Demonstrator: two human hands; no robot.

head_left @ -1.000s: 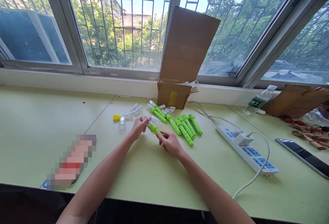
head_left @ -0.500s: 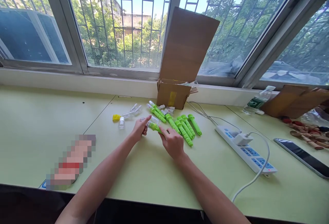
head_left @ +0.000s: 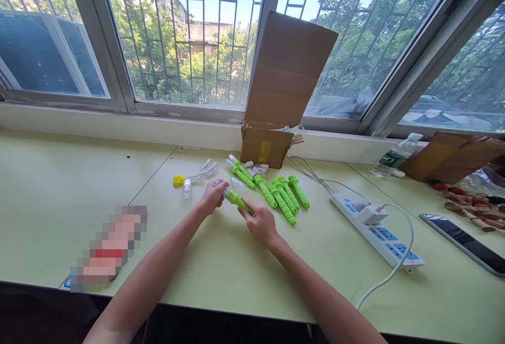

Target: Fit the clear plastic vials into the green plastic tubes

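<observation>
My left hand (head_left: 213, 196) is closed around a clear plastic cap (head_left: 226, 192), mostly covered by the fingers. This cap meets the wide end of a light-green plastic handle (head_left: 237, 200); whether it is fully seated I cannot tell. My right hand (head_left: 260, 221) grips the narrow end of that handle, thumb and fingers pressed on it. Just behind, a loose clear cap (head_left: 238, 185) lies on the table. Several ribbed green handles (head_left: 284, 208) rest to the right of my hands. Left of them are more clear caps (head_left: 187, 189) and a small yellow piece (head_left: 179, 180).
An upright-flapped cardboard box (head_left: 261, 147) stands by the window, small white parts (head_left: 260, 169) before it. Rightward lie a power strip (head_left: 376, 233) with cables, a phone (head_left: 465, 244), a water bottle (head_left: 397, 154) and wooden pieces (head_left: 469, 207). A blurred item (head_left: 108, 249) is at left.
My right hand has slid down and slightly left toward the handle's narrow end, so more of the green shows. My left hand has shifted slightly left, and its thumb is lowered.
</observation>
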